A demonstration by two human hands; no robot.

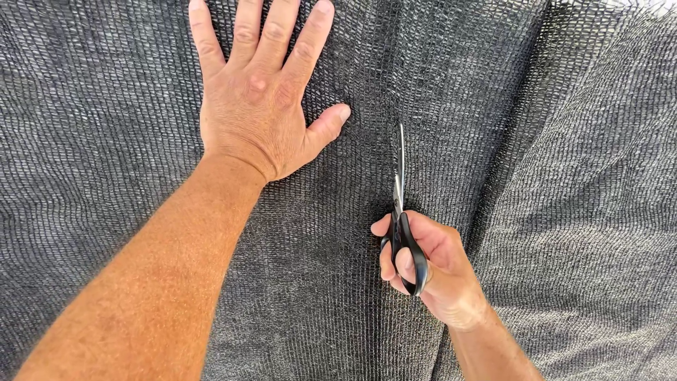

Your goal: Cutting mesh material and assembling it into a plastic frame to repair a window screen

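Note:
Dark grey woven mesh fabric [106, 141] fills the whole view, lying in soft folds. My left hand [257, 99] presses flat on it at the upper middle, fingers spread and pointing away from me. My right hand [430, 264] grips black-handled scissors [403, 219] at the lower middle. Their thin steel blades point away from me over the mesh, close together, a short way right of my left thumb.
A thicker fold of the same mesh [599, 212] runs diagonally down the right side. A dark crease [493, 162] separates it from the flat middle part. A bright strip shows at the top right corner [649, 5].

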